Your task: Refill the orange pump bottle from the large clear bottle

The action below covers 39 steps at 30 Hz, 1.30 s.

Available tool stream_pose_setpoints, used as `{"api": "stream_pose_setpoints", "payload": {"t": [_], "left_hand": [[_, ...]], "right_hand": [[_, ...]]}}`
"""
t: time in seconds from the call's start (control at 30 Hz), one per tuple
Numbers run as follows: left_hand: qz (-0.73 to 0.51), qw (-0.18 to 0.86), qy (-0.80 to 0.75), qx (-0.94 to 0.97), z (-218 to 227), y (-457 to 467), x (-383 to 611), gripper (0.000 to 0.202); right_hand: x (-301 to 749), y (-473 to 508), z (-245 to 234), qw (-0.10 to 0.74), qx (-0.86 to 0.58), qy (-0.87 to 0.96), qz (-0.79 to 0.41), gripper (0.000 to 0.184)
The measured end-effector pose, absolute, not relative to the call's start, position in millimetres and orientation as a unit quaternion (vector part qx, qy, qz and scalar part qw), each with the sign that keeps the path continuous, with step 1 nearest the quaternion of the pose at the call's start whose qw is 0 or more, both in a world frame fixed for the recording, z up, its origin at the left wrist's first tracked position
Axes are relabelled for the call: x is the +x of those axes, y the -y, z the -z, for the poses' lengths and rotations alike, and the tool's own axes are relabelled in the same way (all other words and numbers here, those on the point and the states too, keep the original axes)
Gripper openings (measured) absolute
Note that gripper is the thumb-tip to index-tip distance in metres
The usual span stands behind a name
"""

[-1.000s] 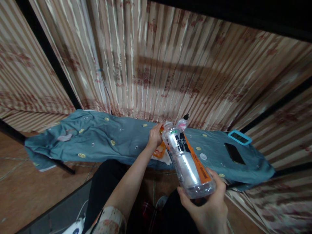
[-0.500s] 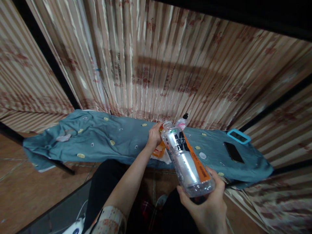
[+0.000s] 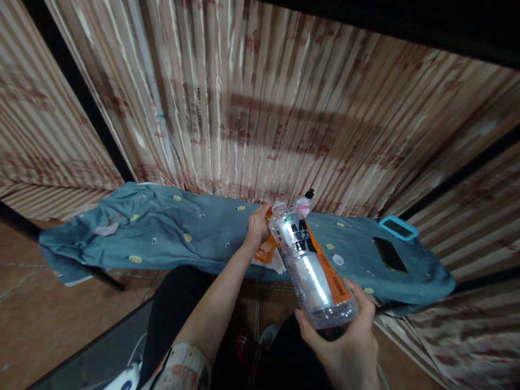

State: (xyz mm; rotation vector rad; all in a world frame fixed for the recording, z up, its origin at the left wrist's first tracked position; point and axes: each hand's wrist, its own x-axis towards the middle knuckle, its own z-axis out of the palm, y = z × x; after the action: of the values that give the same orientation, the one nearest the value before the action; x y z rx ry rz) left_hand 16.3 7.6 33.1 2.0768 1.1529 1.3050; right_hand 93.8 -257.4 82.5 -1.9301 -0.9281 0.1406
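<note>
My right hand (image 3: 347, 341) grips the base of a clear plastic bottle (image 3: 311, 265) with an orange, silver and black label, tilted with its open neck pointing away from me toward the table. My left hand (image 3: 259, 223) reaches out over the blue-grey cloth (image 3: 170, 233) and is closed on an orange container (image 3: 268, 248), mostly hidden behind the hand and the bottle. A small clear bottle with a black cap (image 3: 304, 203) stands just behind. A white bottle cap (image 3: 338, 260) lies on the cloth to the right.
A dark phone (image 3: 389, 254) and a blue-framed device (image 3: 398, 228) lie on the cloth at the right. Striped beige curtains (image 3: 260, 108) hang close behind the table. Brown tiled floor (image 3: 49, 319) shows at the left. A dark bin edge (image 3: 101, 346) sits by my knees.
Hardly anything has moved; the bottle in my right hand has shifted very slightly. My left hand stays on the orange container.
</note>
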Motion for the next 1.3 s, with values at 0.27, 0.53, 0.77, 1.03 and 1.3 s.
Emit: {"api": "stream_pose_setpoints", "payload": {"t": [0.27, 0.53, 0.77, 1.03, 1.3], "left_hand": [[-0.479, 0.211, -0.414, 0.745, -33.4, -6.5, 16.6, 0.025], [-0.48, 0.212, -0.414, 0.744, -32.4, -8.0, 16.2, 0.025], [-0.479, 0.213, -0.416, 0.743, -32.6, -7.3, 16.6, 0.025], [-0.481, 0.217, -0.404, 0.747, -31.5, -9.6, 16.1, 0.029], [-0.485, 0.212, -0.41, 0.743, -29.6, -9.0, 16.8, 0.026]], "right_hand": [[93.7, 257.5, -80.5, 0.481, -0.782, 0.394, -0.04, 0.097], [94.1, 257.9, -79.7, 0.48, -0.781, 0.397, -0.041, 0.097], [92.9, 257.9, -81.1, 0.477, -0.791, 0.379, -0.052, 0.097], [92.0, 257.9, -83.0, 0.474, -0.796, 0.372, -0.059, 0.096], [91.4, 257.2, -83.7, 0.472, -0.795, 0.377, -0.05, 0.095]]}}
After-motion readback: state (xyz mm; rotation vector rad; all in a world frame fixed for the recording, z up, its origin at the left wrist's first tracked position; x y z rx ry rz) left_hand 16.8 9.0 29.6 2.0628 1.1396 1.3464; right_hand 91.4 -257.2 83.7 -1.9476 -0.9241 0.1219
